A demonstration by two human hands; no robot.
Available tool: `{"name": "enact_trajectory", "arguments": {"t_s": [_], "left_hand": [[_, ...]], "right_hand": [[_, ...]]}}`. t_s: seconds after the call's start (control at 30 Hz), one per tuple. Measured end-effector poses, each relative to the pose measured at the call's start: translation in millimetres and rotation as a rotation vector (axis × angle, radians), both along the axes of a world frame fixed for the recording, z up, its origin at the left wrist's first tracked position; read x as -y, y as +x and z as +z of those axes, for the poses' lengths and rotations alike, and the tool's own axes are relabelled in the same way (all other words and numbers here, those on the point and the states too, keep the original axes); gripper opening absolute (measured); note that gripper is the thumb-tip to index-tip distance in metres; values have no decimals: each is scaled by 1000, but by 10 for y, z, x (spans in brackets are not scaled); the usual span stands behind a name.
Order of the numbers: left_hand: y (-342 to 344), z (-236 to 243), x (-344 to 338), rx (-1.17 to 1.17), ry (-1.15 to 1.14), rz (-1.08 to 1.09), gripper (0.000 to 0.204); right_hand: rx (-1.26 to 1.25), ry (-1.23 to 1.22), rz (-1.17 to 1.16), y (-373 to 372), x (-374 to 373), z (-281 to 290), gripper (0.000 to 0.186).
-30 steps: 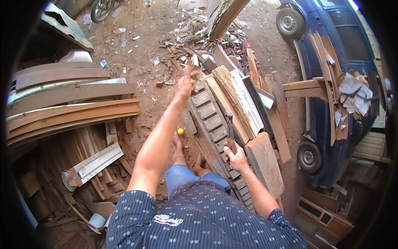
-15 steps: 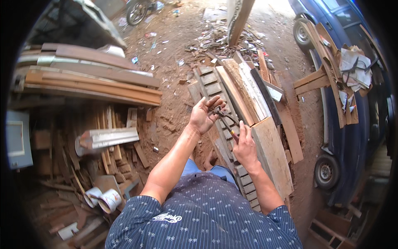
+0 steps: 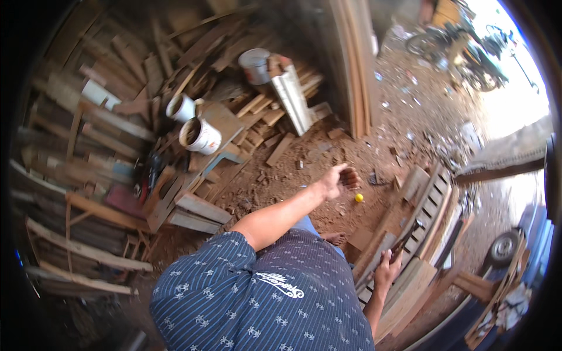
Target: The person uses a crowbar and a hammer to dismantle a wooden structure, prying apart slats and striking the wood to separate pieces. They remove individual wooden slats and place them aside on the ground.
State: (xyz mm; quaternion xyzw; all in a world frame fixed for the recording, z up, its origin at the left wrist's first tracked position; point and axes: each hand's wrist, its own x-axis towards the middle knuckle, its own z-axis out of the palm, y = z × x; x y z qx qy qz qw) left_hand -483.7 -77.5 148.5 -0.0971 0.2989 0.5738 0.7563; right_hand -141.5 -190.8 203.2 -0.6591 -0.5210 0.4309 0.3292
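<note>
My left hand (image 3: 341, 181) is raised over the dirt ground, its fingers loosely curled and slightly apart, with nothing visible in them. Just below its fingertips shows a small round yellow thing (image 3: 359, 198); whether it lies on the ground or is in the air I cannot tell. At the right, my right hand (image 3: 387, 269) is closed around a dark pair of pincers (image 3: 410, 233), whose thin end points up and away. That tool lies above a slatted wooden piece (image 3: 422, 229) in the stack of timber beside me.
Planks (image 3: 404, 298) are stacked at my right, near a blue vehicle (image 3: 535, 234). On the left are scrap wood, a white bucket (image 3: 205, 139) and a grey bucket (image 3: 255, 65). Upright boards (image 3: 357, 76) stand ahead; motorbikes (image 3: 468, 52) are farther off.
The view has swung left. My hands, together at the pincers before, are now apart: the left has let go and moved away, while the right keeps the tool lower at the right.
</note>
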Motion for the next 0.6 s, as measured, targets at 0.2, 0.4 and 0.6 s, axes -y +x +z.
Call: {"name": "enact_trajectory", "arguments": {"t_s": [0.2, 0.4, 0.6], "left_hand": [[-2575, -463, 1357, -502, -173, 503, 49], [-5287, -427, 2079, -829, -261, 843, 73], [-6039, -342, 2308, -862, -540, 606, 83]], "right_hand": [[-259, -305, -182, -938, 563, -3, 44], [-340, -381, -142, -1660, 822, 128, 47], [-230, -319, -188, -1909, 1036, 165, 42]]}}
